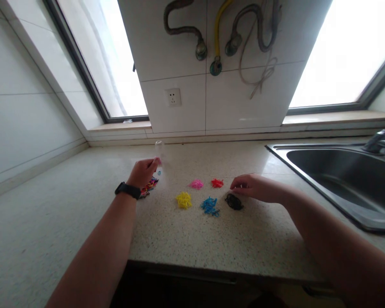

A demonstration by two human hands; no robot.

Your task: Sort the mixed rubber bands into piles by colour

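Head view, left hand: the left hand (144,171) has its fingertips drawn together, apparently pinching a pink bit (158,161); a dark watch (127,190) is on its wrist.
Right hand: the right hand (255,187) is bent at the fingers just beside the black pile (234,201); I cannot tell whether it grips anything.
By the left hand: a mixed pile (150,185) lies partly behind it, with a small blue piece (159,173) near the fingertips.
Between the hands: 4 piles, the yellow pile (183,200), pink pile (196,184), blue pile (209,206) and red pile (217,183), sit apart on the counter (192,244).
Handling: I judge a light fingertip pinch best, lifting clear so that no neighbouring loops snag; the right fingers should avoid dragging the black strands.
Hard to see: the clear object (159,148) past the left fingertips is too faint to identify; the right fingertips are shadowed.
Farther out: the sink (327,171) is cut off at the right edge.
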